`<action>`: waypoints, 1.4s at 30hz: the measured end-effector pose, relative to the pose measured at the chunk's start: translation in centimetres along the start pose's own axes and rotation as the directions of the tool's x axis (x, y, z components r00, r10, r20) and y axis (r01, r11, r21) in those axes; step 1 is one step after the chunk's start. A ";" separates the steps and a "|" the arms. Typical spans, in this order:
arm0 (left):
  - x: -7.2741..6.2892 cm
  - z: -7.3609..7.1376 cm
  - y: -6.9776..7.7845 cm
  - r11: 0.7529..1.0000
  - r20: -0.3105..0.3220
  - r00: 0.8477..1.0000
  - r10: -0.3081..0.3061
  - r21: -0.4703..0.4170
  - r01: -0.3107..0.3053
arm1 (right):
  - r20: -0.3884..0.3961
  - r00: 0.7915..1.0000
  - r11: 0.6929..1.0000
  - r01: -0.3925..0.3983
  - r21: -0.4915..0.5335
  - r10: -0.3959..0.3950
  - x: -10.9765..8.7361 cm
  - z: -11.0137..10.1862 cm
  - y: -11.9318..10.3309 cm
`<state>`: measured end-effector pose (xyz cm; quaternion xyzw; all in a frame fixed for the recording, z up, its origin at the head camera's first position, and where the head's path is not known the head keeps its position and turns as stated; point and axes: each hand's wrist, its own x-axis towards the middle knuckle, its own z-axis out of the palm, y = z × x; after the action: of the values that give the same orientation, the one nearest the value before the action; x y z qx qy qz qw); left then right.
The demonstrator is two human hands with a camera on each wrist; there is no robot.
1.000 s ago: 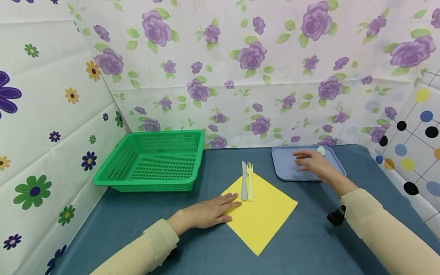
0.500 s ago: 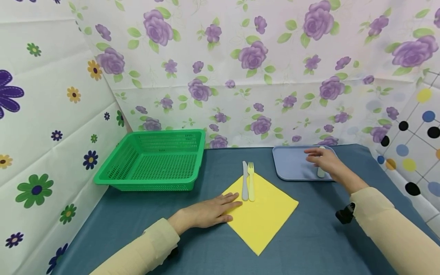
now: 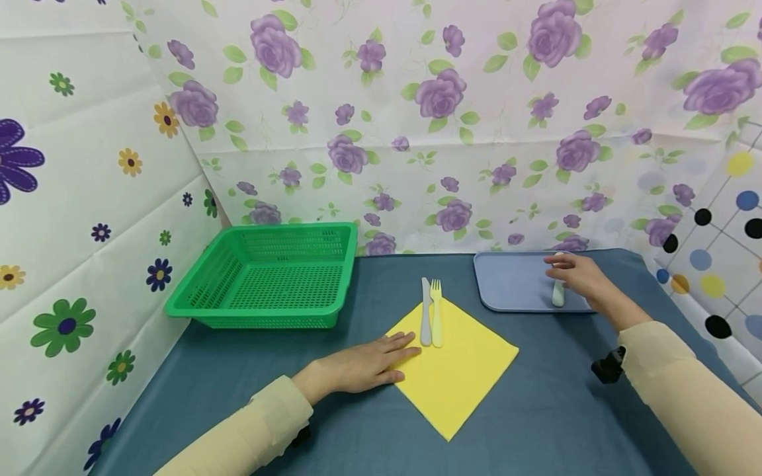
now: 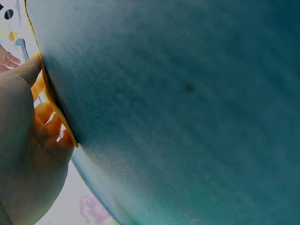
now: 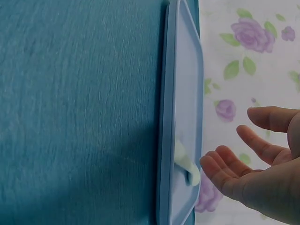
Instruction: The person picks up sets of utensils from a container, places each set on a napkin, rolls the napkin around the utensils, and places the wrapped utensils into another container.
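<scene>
My left hand rests with spread fingers on the left corner of a square yellow napkin. A grey plastic knife and a pale yellow fork lie side by side on its upper part, their tips past its edge. My right hand hovers over the right part of a blue-grey tray, fingers apart and holding nothing. Below it on the tray lies a pale spoon, partly hidden by the fingers in the head view; its handle end shows.
A green perforated plastic basket stands at the back left of the dark blue tablecloth. Flowered sheets hang behind the table and along its left side; a dotted sheet borders the right.
My right hand has moved rightward over the tray, uncovering the spoon's handle end. The left hand keeps its place on the napkin, and the knife and fork lie as before.
</scene>
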<state>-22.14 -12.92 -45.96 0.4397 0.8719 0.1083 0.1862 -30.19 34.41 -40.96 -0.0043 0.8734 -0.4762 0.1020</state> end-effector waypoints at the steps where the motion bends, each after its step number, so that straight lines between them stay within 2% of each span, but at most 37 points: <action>1: 0.0 0.0 0.0 1.000 0.000 1.000 0.001 0.001 -0.001 | 0.000 1.000 1.000 -0.007 -0.001 0.007 0.0 -0.1 0.1; 13: 0.0 0.0 0.1 1.000 0.003 1.000 -0.005 0.003 0.005 | -0.013 0.997 0.996 -0.081 0.030 0.081 0.5 -1.5 1.3; 22: 0.0 0.0 0.1 1.000 0.001 1.000 -0.004 0.004 0.004 | -0.027 0.995 0.995 -0.096 0.023 0.097 0.8 -1.8 2.0; 34: 0.0 0.0 0.1 1.000 -0.001 1.000 -0.004 0.007 0.004 | -0.051 0.986 0.985 -0.155 0.072 0.159 1.9 -0.7 3.4; 38: 0.0 0.0 0.1 1.000 -0.003 1.000 -0.004 0.008 0.004 | -0.088 0.977 0.978 -0.186 0.096 0.194 2.3 -0.2 3.8; 42: 0.0 0.0 0.1 1.000 -0.003 1.000 -0.008 0.012 0.008 | -0.138 0.974 0.983 -0.169 0.073 0.178 2.7 0.3 4.1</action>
<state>-22.08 -12.81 -45.88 0.4373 0.8744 0.1032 0.1830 -32.36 36.10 -45.03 0.1095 0.8606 -0.4910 0.0798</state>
